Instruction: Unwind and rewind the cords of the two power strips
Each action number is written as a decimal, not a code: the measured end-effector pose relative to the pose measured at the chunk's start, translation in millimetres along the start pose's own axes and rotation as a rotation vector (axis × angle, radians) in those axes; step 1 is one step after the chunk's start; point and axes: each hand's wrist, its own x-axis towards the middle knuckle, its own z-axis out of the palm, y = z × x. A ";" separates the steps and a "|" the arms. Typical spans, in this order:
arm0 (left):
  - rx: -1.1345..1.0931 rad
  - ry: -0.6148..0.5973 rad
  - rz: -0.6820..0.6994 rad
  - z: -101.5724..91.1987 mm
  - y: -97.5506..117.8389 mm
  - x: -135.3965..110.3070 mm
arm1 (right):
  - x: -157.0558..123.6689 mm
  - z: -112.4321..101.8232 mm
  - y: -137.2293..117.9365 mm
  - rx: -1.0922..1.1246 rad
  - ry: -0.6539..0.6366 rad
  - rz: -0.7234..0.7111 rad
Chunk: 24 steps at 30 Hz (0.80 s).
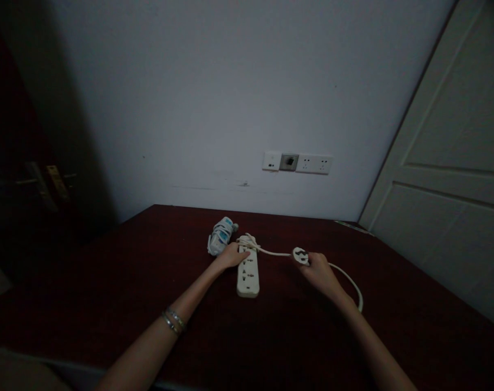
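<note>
A white power strip [248, 274] lies on the dark red table, its long side pointing away from me. My left hand [231, 255] is closed on its far part, with the thumb on the socket face. White cord is looped round the strip's far end, and a stretch of the cord [275, 253] runs right. In my right hand [320, 271] is a white plug [300, 255], its dark pins facing me. More cord curves from behind that hand down to the right. Just left of the strip sits a second white strip [221, 236] wrapped in its own cord, with blue labels.
The dark red table [149, 282] meets a pale wall [198, 108] at the back. Wall sockets [314, 164] sit above its rear edge. A white panelled door [446, 163] stands at the right, and a dark door with brass handles [57, 182] at the left.
</note>
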 end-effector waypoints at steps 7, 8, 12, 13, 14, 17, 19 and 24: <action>0.037 -0.023 0.078 5.5 5.4 -6.6 | 8.6 -31.6 -41.0 0.120 -0.085 -0.027; 0.039 -0.025 0.086 6.8 5.5 -6.9 | 11.7 -36.9 -49.5 0.116 -0.088 -0.007; 0.058 -0.045 0.100 11.7 4.6 -7.3 | 27.9 -54.4 -79.7 0.063 -0.103 0.058; 0.068 -0.047 0.099 12.4 4.4 -7.5 | 32.3 -57.5 -85.5 0.076 -0.111 0.037; 0.079 -0.045 0.096 12.7 4.2 -7.8 | 36.6 -60.1 -90.7 0.104 -0.119 0.004; 0.117 -0.018 0.076 11.7 3.2 -9.2 | 47.9 -65.5 -103.6 0.205 -0.128 -0.070; 0.136 0.007 0.058 9.6 2.3 -9.7 | 54.1 -67.9 -110.6 0.256 -0.111 -0.090; 0.272 0.149 0.044 1.3 10.7 -9.5 | 64.5 -72.8 -120.6 0.323 -0.172 -0.095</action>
